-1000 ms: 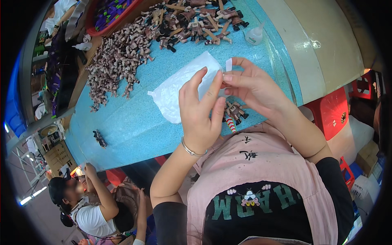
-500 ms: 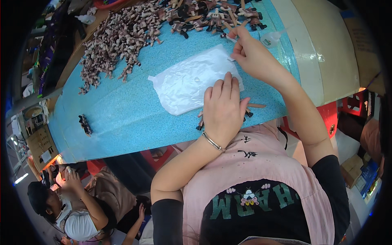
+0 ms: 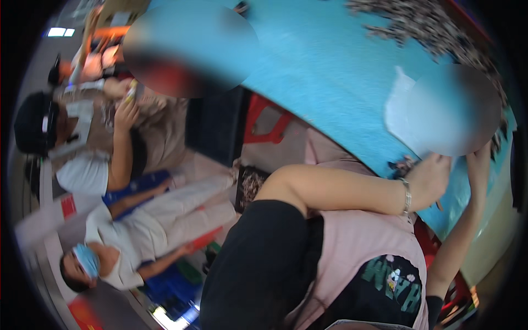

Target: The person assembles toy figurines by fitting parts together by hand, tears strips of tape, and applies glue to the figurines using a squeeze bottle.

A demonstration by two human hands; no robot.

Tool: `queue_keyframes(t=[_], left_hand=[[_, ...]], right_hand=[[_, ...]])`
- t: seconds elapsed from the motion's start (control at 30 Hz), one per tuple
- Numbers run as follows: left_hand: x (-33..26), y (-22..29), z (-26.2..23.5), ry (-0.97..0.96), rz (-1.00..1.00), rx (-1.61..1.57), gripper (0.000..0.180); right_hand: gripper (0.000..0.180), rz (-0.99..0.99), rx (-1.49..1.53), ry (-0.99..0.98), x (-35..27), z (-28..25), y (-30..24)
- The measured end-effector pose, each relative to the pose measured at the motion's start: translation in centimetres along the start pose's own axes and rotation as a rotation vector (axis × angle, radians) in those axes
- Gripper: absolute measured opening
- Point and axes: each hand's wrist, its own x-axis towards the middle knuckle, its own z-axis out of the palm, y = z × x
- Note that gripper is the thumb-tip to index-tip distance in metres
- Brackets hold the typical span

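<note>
The crinkled white plastic bag (image 3: 397, 107) lies on the blue speckled tabletop (image 3: 308, 71) at two o'clock, partly covered by a blurred patch. Since the earlier views, the camera has swung, carrying the bag and both hands far to the right, so handling there is hard to follow. The left hand (image 3: 432, 184), near three o'clock, has bent fingers, tips obscured; the right hand (image 3: 477, 168) rises just beside it, fingertips also hidden. I cannot tell whether either grasps anything. Small brown-and-black figures (image 3: 403, 165) lie next to the left hand. What the bag contains is unclear. Just below centre, toward seven o'clock, a dark open box (image 3: 240, 190) holds small pinkish-brown pieces.
</note>
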Motion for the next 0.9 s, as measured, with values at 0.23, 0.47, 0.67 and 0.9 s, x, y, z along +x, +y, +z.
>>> queue_keyframes(t=[0.23, 0.47, 0.67, 0.9], left_hand=[[-0.8, -0.8, 0.6, 0.009, -0.023, 0.025, 0.032], [-0.9, -0.6, -0.1, 0.04, 0.001, -0.016, 0.031], [-0.1, 0.1, -0.2, 0.062, 0.062, -0.21, 0.027], [-2.0, -2.7, -3.4, 0.181, -0.022, -0.261, 0.053]], right_hand=[[0.042, 0.063, -0.133, -0.021, 0.8, 1.2, -0.3], [0.05, 0.104, -0.251, 0.144, -0.2, -0.4, -0.8], [0.059, 0.022, -0.297, 0.313, -2.8, -1.1, -0.9], [0.05, 0.095, 0.001, 0.248, -2.5, 2.6, -10.9]])
